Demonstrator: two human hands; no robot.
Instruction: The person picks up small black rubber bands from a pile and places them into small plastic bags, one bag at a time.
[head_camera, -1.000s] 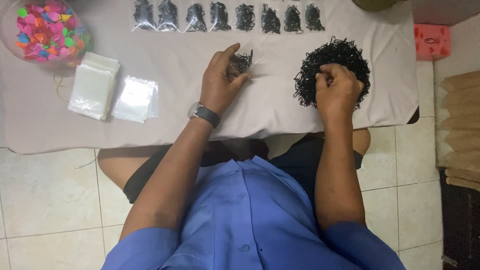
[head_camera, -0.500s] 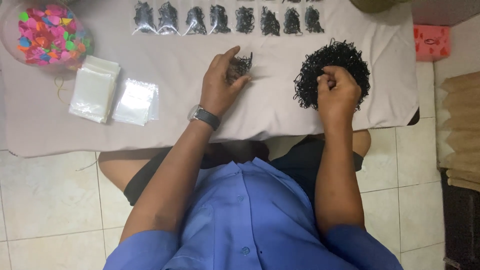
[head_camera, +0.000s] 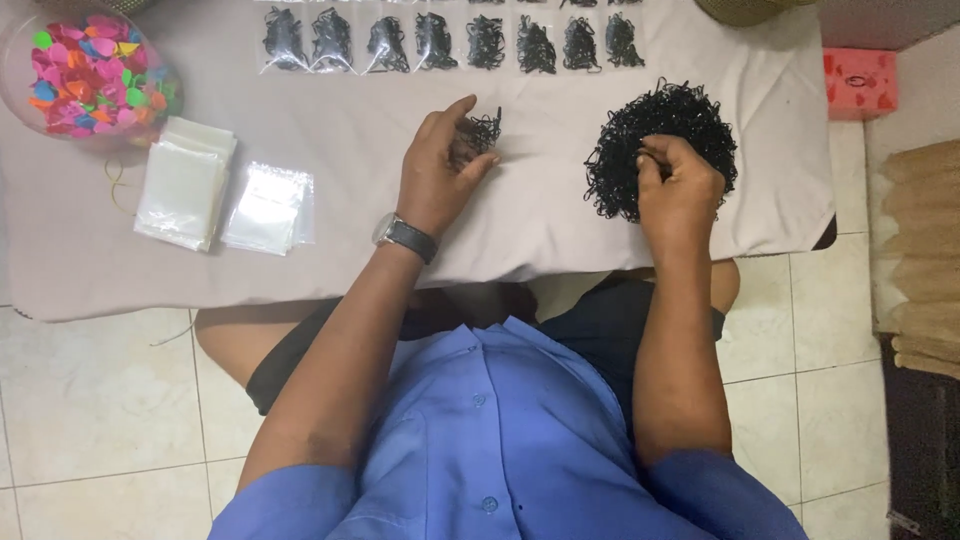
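Note:
My left hand (head_camera: 438, 170), with a watch on its wrist, is curled around a small bunch of black elastic bands (head_camera: 478, 135) on the cloth-covered table (head_camera: 350, 260). My right hand (head_camera: 678, 185) rests on a large loose pile of the same black bands (head_camera: 660, 140), its fingertips pinched together in the pile. A row of several small clear bags filled with black bands (head_camera: 450, 42) lies along the far edge of the table.
Two stacks of empty clear bags (head_camera: 222, 196) lie at the left. A round clear container of colourful small pieces (head_camera: 92, 78) stands at the far left corner. A red box (head_camera: 860, 82) sits beyond the table's right edge. Tiled floor lies below.
Both hands stay in nearly the same places; the right hand's fingers have shifted slightly in the pile.

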